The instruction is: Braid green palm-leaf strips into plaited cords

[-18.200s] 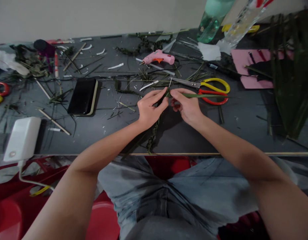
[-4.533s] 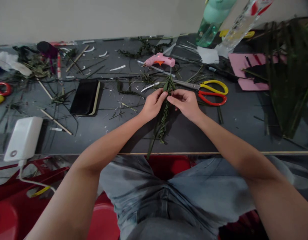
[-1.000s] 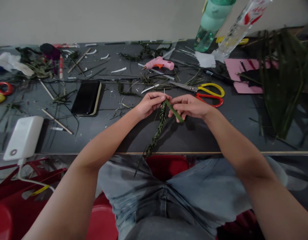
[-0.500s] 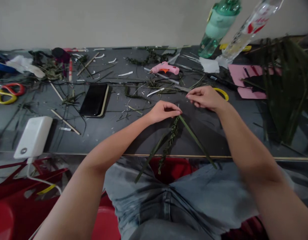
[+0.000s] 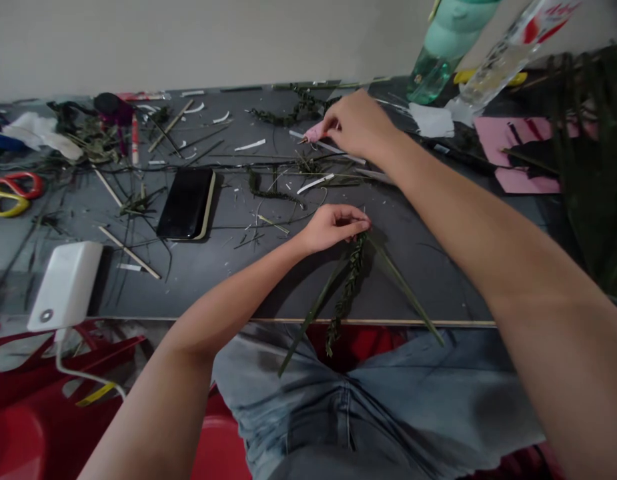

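My left hand (image 5: 333,227) pinches the top end of a plaited green leaf braid (image 5: 349,288), which hangs down over the near table edge with two loose leaf strips (image 5: 403,287) spreading from it. My right hand (image 5: 355,125) reaches far across the table and closes over the pink glue gun (image 5: 311,133), whose nozzle end shows to the left of my fingers.
A black phone (image 5: 187,203) lies left of centre and a white power bank (image 5: 65,285) sits at the near left edge. Scissors (image 5: 11,193) lie far left. A green bottle (image 5: 445,47), a clear bottle (image 5: 508,53), pink paper (image 5: 518,153) and palm leaves (image 5: 593,167) stand at right. Leaf scraps litter the grey table (image 5: 213,267).
My right hand let go of the leaf strip and moved away to the far side onto the glue gun. My left hand kept its pinch on the braid, which now lies lower.
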`<action>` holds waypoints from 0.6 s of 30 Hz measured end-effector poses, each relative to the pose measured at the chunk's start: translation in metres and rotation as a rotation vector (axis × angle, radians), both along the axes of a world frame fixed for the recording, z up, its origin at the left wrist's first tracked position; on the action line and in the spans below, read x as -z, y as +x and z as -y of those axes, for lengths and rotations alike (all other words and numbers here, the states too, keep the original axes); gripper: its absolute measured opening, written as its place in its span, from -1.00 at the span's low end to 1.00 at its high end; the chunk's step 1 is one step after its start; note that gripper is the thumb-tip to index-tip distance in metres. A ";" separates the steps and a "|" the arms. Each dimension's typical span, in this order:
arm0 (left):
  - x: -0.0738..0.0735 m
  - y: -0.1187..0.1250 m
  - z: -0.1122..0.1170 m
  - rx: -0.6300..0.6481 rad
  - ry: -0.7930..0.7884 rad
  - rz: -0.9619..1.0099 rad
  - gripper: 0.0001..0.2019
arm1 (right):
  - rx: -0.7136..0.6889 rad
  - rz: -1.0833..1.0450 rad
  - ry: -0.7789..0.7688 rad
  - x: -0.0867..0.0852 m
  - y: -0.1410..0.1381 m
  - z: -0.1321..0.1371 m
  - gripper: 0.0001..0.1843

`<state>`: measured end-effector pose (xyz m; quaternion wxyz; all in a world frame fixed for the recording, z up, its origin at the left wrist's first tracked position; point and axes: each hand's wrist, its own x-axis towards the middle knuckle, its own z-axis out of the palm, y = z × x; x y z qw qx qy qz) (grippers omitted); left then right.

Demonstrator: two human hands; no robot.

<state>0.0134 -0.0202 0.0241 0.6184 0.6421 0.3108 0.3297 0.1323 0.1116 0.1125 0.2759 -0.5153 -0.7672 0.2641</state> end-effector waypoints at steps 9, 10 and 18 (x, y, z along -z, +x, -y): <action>0.005 0.000 -0.005 -0.059 -0.075 0.106 -0.58 | 0.195 0.642 0.114 -0.010 0.098 -0.028 -0.70; 0.005 0.000 -0.005 -0.076 -0.069 0.108 -0.58 | 0.231 0.678 0.088 -0.008 0.112 -0.030 -0.70; 0.005 0.000 -0.005 -0.105 -0.034 0.096 -0.58 | 0.170 0.777 0.052 0.016 0.164 -0.029 -0.64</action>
